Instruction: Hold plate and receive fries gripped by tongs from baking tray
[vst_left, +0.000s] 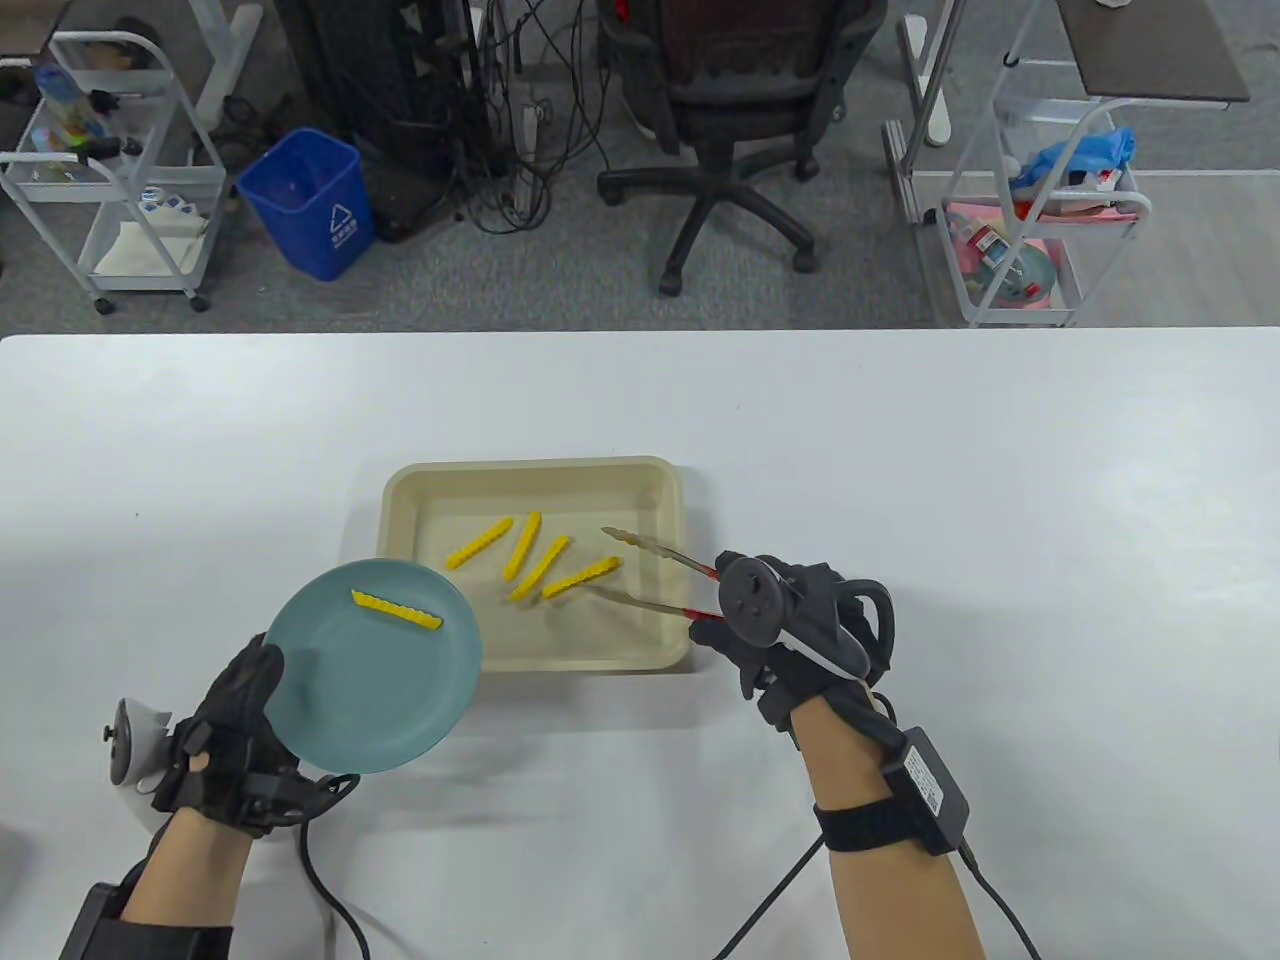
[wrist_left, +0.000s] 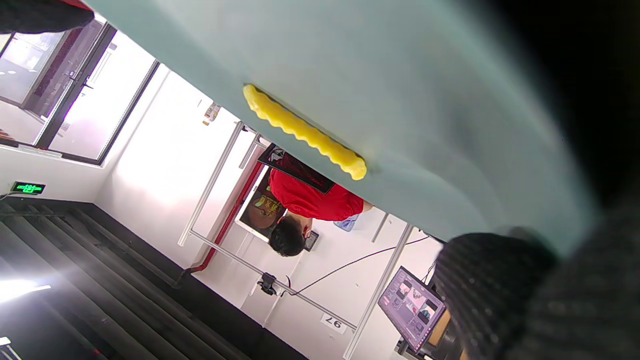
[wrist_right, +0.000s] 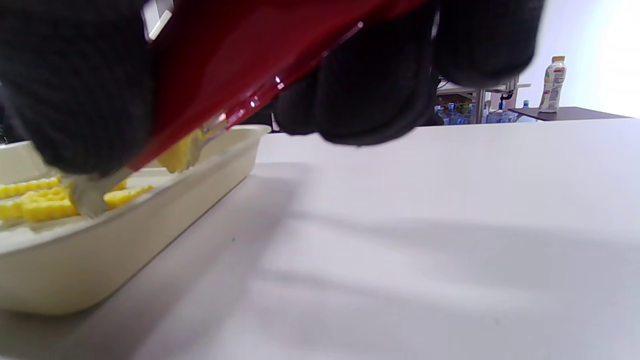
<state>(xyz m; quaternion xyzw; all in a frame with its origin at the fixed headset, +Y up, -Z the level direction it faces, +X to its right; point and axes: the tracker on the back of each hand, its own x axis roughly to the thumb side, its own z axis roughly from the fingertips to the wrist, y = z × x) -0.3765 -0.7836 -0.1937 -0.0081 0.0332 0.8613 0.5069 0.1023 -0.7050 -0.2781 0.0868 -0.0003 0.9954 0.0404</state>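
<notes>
The left hand (vst_left: 235, 720) holds the teal plate (vst_left: 330, 700) by its near-left rim, its grip closed on the edge, thumb on top; the plate overlaps the near-left corner of the beige baking tray (vst_left: 400, 490) on the white desk (vst_left: 1000, 500). One crinkle-cut fry (vst_left: 397, 609) lies on the plate's far side. Four more fries (vst_left: 530, 555) lie in the tray's middle. The right hand (vst_left: 790, 625), at the tray's right edge, grips the red-handled tongs (vst_left: 655, 572), whose metal arms stand apart over the tray, holding nothing. Beyond the desk stands a blue bin (vst_left: 305, 205) with a white recycling mark; its writing is unreadable.
</notes>
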